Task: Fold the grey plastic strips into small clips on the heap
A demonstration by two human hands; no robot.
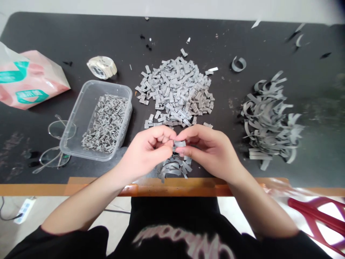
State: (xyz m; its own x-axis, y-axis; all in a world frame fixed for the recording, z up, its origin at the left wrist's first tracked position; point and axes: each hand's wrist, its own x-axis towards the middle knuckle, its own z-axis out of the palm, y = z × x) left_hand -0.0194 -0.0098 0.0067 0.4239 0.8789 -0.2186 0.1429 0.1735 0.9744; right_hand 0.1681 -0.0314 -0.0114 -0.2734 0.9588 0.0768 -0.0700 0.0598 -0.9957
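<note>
Grey strip (180,144), a short piece, sits at the centre of the frame, pinched between both hands just above the near table edge. Left hand (149,149) is curled closed, thumb and fingertips gripping the strip's left end; right hand (208,149) is likewise closed, its fingertips gripping the right end, so the two hands touch at the strip. Directly below the hands lies a small heap of loose strips (174,168) on the black table (269,39). Above the hands, in the middle of the frame, spreads a large pile of folded pieces (176,91). Left of it stands a clear tub (81,108), partly filled with more folded pieces. Glasses (55,144) lie just beside the tub at the left, one lens partly under its corner. A tape roll (102,67) rests above the tub, and a pink and teal bag (27,81) fills the upper left. At the right of the frame, well apart from the hands, lies a pile of long curled strips (271,120), with one curled strip (239,64) alone above it. A red plastic thing (318,216) shows at the lower right, below the table edge, and a white power strip (24,209) lies on the floor at lower left.
</note>
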